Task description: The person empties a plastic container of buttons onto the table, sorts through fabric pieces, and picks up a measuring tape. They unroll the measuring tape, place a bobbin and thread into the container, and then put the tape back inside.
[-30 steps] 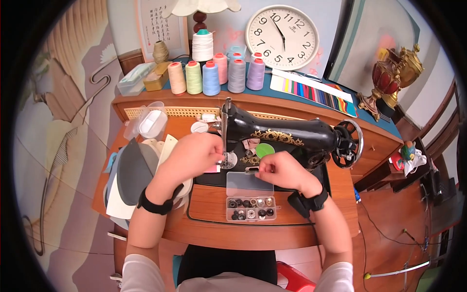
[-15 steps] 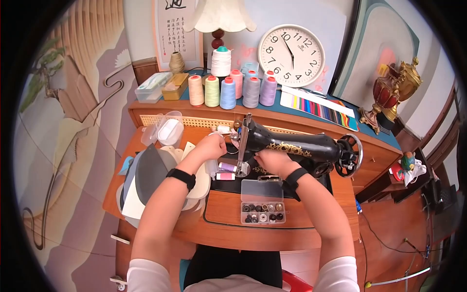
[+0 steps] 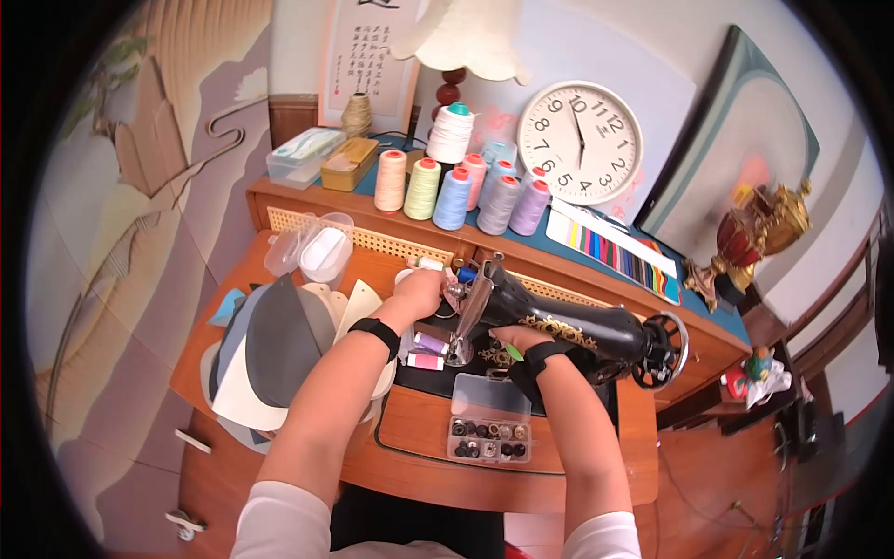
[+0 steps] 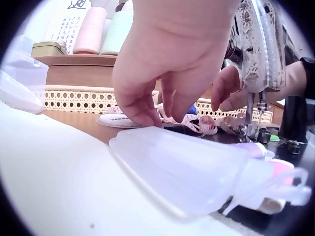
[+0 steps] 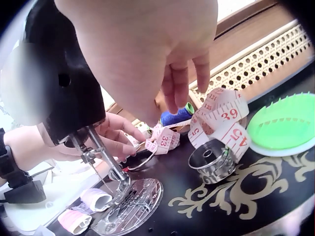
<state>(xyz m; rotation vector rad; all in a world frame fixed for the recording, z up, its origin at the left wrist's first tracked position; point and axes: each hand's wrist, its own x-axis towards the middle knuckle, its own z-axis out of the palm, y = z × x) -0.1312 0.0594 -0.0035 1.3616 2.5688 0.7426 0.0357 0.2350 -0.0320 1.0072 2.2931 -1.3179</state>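
My left hand [image 3: 421,293] reaches down left of the black sewing machine [image 3: 568,326]. In the left wrist view its bent fingers [image 4: 140,110] touch down by a white disc [image 4: 115,120] and a tape measure [image 4: 202,125]; whether they pinch anything I cannot tell. My right hand [image 5: 152,54] passes under the machine's arm, its fingers hanging loose above a blue thread spool [image 5: 176,117]. Before it lie the curled tape measure [image 5: 226,113], a metal bobbin case [image 5: 211,160] and a green toothed disc [image 5: 283,123].
A translucent squeeze bottle [image 4: 172,167] lies close under my left hand. Purple [image 3: 430,343] and pink spools [image 3: 426,361] lie beside the needle. An open box of snaps [image 3: 489,433] stands in front, fabric pieces [image 3: 289,345] at left. Thread cones [image 3: 453,200] line the back shelf.
My right hand has gone from above the clear box, forward under the machine's arm. My left hand has moved from beside the needle to behind and left of it. The head view has tilted upward.
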